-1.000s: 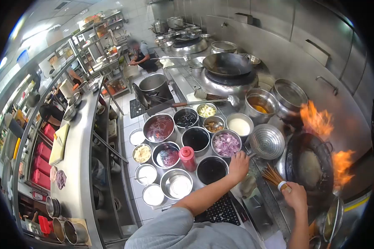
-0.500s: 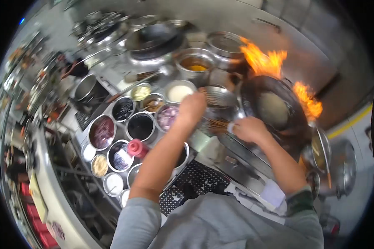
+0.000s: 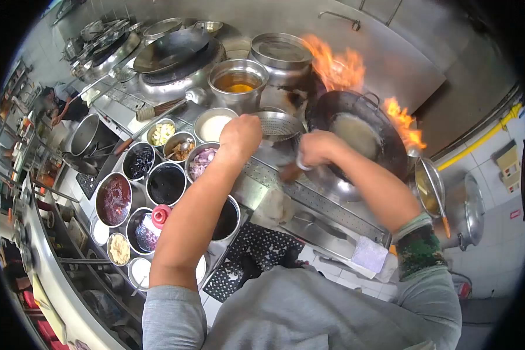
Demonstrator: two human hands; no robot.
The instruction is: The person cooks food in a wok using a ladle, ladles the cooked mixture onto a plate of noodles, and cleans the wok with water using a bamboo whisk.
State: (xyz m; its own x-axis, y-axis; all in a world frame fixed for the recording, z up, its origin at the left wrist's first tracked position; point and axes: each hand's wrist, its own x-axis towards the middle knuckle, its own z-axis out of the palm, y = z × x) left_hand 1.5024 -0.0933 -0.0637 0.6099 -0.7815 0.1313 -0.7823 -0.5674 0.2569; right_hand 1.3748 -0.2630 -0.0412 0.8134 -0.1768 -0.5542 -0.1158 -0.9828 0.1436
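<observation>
My left hand [image 3: 242, 137] is closed beside the perforated metal strainer [image 3: 279, 126], apparently around its handle, which the fingers mostly hide. A bamboo brush [image 3: 291, 171] with a white band is gripped in my right hand [image 3: 320, 148]; its bristles are blurred and point down and left. Just right of that hand, a dark wok [image 3: 389, 140] holds some pale, cloudy liquid. Orange flames [image 3: 339, 65] rise behind it and at its right edge. Chopped purple onion [image 3: 201, 162] fills a pot left of my left forearm.
Pots of sauces and ingredients, including dark liquid [image 3: 166, 184] and red sauce [image 3: 113, 200], stand at left. Behind are a pot of amber liquid [image 3: 238, 83] and another wok [image 3: 172, 51]. A long-handled ladle [image 3: 434, 189] lies across a right-hand pot. A person [image 3: 58, 105] is at far left.
The view has swung toward the wok. The strainer has moved from lying face-up near the onions to a tilted position near the wok. The brush has turned, its bristles now lower.
</observation>
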